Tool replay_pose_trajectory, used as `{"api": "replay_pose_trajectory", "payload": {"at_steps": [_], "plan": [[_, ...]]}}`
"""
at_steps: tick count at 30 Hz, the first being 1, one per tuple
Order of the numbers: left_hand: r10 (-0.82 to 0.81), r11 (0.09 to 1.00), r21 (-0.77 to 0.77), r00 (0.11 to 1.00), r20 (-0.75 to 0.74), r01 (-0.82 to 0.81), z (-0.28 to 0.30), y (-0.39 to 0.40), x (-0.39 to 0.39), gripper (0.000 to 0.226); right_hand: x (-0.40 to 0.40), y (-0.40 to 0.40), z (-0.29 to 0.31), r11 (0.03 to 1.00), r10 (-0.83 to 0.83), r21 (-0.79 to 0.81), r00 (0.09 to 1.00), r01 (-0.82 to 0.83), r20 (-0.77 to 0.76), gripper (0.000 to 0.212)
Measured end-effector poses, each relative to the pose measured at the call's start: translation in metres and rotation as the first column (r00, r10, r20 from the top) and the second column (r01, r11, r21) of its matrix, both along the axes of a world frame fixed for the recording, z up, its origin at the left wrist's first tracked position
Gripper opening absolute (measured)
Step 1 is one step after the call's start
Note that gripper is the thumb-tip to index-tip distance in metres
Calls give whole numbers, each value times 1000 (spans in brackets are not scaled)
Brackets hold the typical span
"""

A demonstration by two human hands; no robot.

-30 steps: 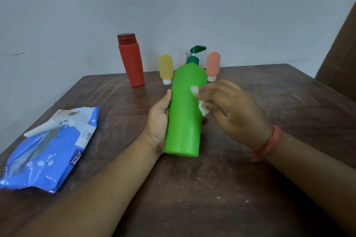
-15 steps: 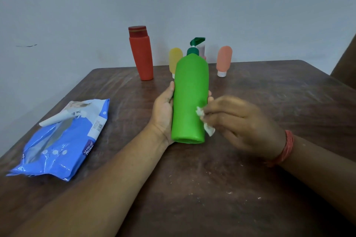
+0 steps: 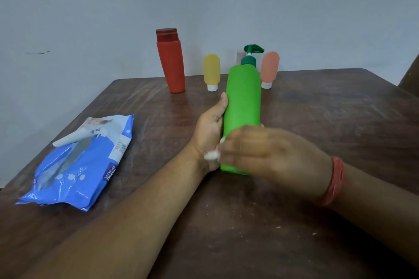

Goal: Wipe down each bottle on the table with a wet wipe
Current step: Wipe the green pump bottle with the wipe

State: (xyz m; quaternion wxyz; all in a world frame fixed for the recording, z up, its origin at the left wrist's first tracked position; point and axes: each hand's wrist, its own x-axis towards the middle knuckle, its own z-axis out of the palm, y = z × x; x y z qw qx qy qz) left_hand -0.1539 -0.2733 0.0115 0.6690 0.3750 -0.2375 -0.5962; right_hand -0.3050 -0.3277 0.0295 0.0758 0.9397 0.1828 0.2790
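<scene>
Ideally, the tall green plastic pump bottle (image 3: 243,106), gripped by the left hand (image 3: 209,136), is turned while the right hand (image 3: 269,156), fingers clamped on the white wet wipe (image 3: 212,155), is drawn around its base.

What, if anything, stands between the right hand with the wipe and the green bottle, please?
Nothing visible does: the right hand presses the wet wipe against the green bottle, which the left hand holds.

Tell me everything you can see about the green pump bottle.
The green pump bottle is tall, bright green, apparently smooth plastic, with a dark green pump head on top, spout pointing right. It stands about upright near the middle of the table. The left hand grips its left side; the right hand, blurred, covers its lower front and presses a white wet wipe there.
</scene>
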Motion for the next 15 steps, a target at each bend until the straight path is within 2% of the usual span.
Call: {"api": "replay_pose_trajectory", "payload": {"at_steps": [3, 8, 10, 12, 14, 15], "plan": [[-35, 999, -3, 997, -72, 35, 1, 2, -3, 62, 5, -18, 11, 984, -173, 66, 980, 167, 95, 38], [-128, 988, -97, 986, -105, 118, 3, 4, -7, 74, -8, -10, 12, 995, -66, -65, 996, 70, 66, 32], [-132, 985, -118, 990, -43, 126, 2, 1, -11, 73, -6, -31, 17, 980, -186, -29, 966, 194, 178, 33], [-167, 979, -106, 982, 90, 176, 0, -3, -17, 78, -2, -61, 21, 927, -375, 80, 886, 367, 272, 31], [-217, 970, -75, 960, 175, 232, 0, -4, -21, 87, -1, -76, 23, 864, -503, 178, 816, 471, 285, 32], [-228, 968, -65, 956, 187, 244, -1, -5, -22, 87, -2, -77, 21, 863, -505, 192, 814, 467, 286, 34]]}}
